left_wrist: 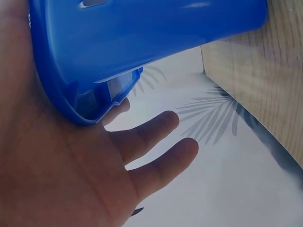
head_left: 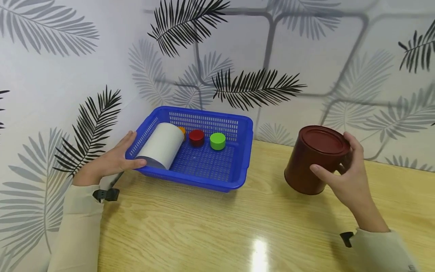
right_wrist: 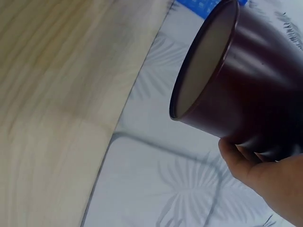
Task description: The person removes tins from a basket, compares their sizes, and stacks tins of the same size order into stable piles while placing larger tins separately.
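Note:
My right hand [head_left: 351, 179] grips a dark red round canister [head_left: 302, 166], thumb on its near side and fingers behind it. The canister tilts above the table, its pale recessed underside showing in the right wrist view. At the left, my left hand [head_left: 117, 158] rests against the corner of a blue plastic basket [head_left: 247, 158], the thumb along the near rim. Its fingers [left_wrist: 154, 135] are stretched out beside the basket in the left wrist view. Inside the basket lie a white cylinder [head_left: 163, 143], a red cap-like piece [head_left: 196, 138], a green one [head_left: 218, 141] and a partly hidden orange one [head_left: 182, 131].
A light wooden table [head_left: 190, 226] carries the basket. Behind it and along the left stands a pale wall [head_left: 238, 41] with a feather and leaf pattern. The basket's far side is close to that wall.

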The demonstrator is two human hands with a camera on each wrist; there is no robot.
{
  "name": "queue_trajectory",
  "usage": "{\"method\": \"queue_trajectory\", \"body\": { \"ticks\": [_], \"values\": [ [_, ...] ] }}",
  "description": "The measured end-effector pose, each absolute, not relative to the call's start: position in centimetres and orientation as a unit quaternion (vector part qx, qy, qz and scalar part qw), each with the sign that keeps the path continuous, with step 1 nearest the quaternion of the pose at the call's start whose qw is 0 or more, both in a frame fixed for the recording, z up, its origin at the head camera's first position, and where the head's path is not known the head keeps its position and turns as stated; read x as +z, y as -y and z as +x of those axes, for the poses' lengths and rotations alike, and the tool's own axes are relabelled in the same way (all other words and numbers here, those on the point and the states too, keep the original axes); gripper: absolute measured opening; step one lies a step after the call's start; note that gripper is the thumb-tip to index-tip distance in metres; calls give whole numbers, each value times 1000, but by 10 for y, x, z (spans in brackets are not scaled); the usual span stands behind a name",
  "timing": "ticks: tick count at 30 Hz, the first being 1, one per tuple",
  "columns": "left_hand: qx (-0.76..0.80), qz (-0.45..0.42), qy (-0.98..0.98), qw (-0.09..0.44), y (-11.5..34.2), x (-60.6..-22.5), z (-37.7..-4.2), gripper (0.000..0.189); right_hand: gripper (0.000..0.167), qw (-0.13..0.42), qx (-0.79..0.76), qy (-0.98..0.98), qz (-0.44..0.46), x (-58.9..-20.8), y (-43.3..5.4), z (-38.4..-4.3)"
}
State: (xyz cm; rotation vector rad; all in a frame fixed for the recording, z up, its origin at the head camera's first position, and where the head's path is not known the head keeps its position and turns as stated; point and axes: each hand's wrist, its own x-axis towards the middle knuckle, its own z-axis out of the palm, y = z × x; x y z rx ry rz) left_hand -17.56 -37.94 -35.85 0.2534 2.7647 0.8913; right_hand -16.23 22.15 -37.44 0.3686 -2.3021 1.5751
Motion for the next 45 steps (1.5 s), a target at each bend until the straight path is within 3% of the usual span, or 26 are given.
{"method": "queue_trajectory", "body": {
  "ticks": [13, 23, 45],
  "values": [
    [314, 95, -939, 105, 378, -360, -176, 117, 99, 154, 508, 847, 9, -380, -298, -163],
    [317, 100, -937, 103, 380, -364, -176, 118, 106, 141, 481, 863, -64, -386, -318, -166],
    [314, 106, -938, 101, 381, -364, -177, 117, 109, 118, 469, 875, -26, -397, -338, -166]
  ]
}}
